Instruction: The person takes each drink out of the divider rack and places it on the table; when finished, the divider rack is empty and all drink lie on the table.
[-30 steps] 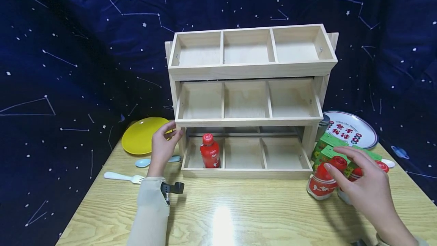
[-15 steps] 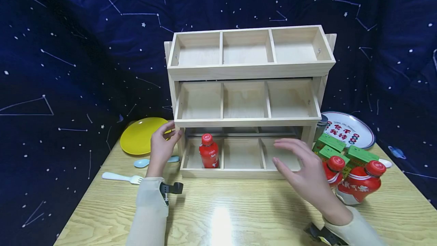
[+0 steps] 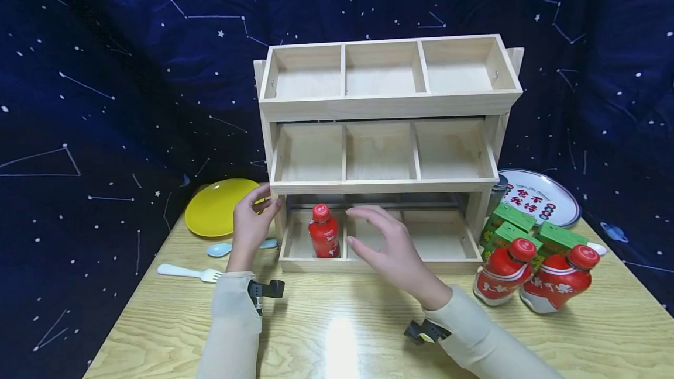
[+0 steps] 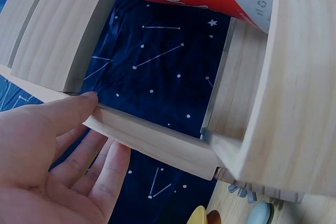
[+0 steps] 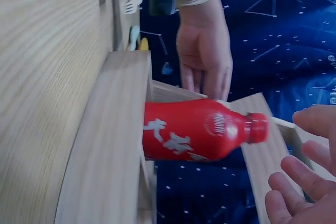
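Note:
A three-tier wooden rack (image 3: 389,110) with divided trays stands upright on the table. My left hand (image 3: 251,221) grips its left side post (image 4: 152,140), thumb on one face and fingers on the other in the left wrist view. In the bottom tier's left compartment a red bottle (image 3: 323,238) with a red cap stands upright. My right hand (image 3: 392,250) hovers in front of the bottom tier's middle compartment, thumb and fingers spread and holding nothing. In the right wrist view its fingers (image 5: 299,174) are apart from the bottle's cap (image 5: 257,128).
To the right stand two more red bottles (image 3: 502,274), several green boxes (image 3: 509,215) and a white plate (image 3: 560,197) with red lettering. On the left lie a yellow plate (image 3: 216,209), a blue spoon (image 3: 218,250) and a white fork (image 3: 181,272). A dark starry cloth (image 3: 131,75) hangs behind.
My right hand has moved left from beside the red bottles on the right to the bottom tier near the bottle there. The left hand stays on the rack's post.

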Available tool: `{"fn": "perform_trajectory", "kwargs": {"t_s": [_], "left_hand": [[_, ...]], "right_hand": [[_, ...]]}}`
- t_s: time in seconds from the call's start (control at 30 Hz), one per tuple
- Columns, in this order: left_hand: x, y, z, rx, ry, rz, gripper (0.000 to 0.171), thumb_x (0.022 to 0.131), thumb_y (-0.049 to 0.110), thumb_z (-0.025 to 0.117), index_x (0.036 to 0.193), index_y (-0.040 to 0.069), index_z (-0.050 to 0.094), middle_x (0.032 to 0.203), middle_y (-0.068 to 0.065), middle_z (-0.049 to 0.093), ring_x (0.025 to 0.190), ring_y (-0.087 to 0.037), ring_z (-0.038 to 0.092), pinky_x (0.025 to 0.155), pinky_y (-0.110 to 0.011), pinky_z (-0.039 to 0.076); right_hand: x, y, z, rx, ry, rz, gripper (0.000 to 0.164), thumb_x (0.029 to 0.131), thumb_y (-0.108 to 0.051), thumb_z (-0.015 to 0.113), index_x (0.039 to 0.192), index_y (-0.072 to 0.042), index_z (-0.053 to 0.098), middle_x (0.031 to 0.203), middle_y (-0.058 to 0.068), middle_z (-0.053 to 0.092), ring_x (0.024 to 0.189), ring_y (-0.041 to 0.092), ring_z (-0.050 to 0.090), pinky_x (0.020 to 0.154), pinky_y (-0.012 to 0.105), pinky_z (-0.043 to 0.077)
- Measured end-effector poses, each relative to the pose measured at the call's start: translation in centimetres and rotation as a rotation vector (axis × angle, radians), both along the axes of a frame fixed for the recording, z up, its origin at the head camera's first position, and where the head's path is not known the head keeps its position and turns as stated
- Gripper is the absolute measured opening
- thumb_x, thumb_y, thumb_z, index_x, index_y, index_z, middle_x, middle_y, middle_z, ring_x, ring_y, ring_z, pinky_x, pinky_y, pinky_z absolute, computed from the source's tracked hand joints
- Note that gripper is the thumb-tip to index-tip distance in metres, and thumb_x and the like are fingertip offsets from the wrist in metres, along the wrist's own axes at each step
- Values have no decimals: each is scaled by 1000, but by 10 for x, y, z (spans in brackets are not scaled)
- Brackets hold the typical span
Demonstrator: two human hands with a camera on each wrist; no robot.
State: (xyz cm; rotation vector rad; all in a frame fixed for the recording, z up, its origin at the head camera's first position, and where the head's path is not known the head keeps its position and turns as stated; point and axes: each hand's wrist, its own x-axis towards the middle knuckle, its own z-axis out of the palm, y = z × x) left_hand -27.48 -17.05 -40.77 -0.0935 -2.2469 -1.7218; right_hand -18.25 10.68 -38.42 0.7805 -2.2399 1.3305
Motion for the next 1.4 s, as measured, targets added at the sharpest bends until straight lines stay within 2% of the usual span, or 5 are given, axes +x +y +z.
{"fn": "perform_trajectory", "kwargs": {"t_s": [0.27,0.5,0.83,1.2,1.4], "left_hand": [[-1,-2,-1,-16,-3,13,43,90,14,74,131,10,63,125,-9,64,109,-26,64,92,-38,55],[-2,0,-1,-10,10,6,43,89,12,74,131,8,63,125,-10,64,108,-27,65,94,-39,54],[-3,3,-3,-7,11,-4,44,89,14,75,131,9,63,125,-10,64,109,-29,64,97,-42,52],[1,-3,0,-7,4,5,43,90,14,74,131,9,62,125,-10,63,109,-28,64,96,-40,53],[1,-2,-1,-8,3,4,43,90,13,74,130,8,63,124,-10,63,109,-27,64,93,-39,54]], "right_hand": [[-27,-40,-8,-17,-78,37,54,86,-10,78,135,-15,58,133,-6,57,121,17,54,97,43,51],[-42,-58,-18,-74,-99,10,38,88,-7,75,123,-16,63,113,1,63,93,18,61,68,36,60],[-50,-56,-29,-133,-95,42,38,87,-2,75,121,-16,63,106,4,66,85,20,63,67,38,60],[-41,-43,5,-205,129,76,38,82,1,79,117,-8,66,110,5,69,97,20,64,79,35,59],[-20,-23,29,-213,150,76,40,78,5,80,115,-4,67,108,8,70,100,21,63,86,33,56]]}}
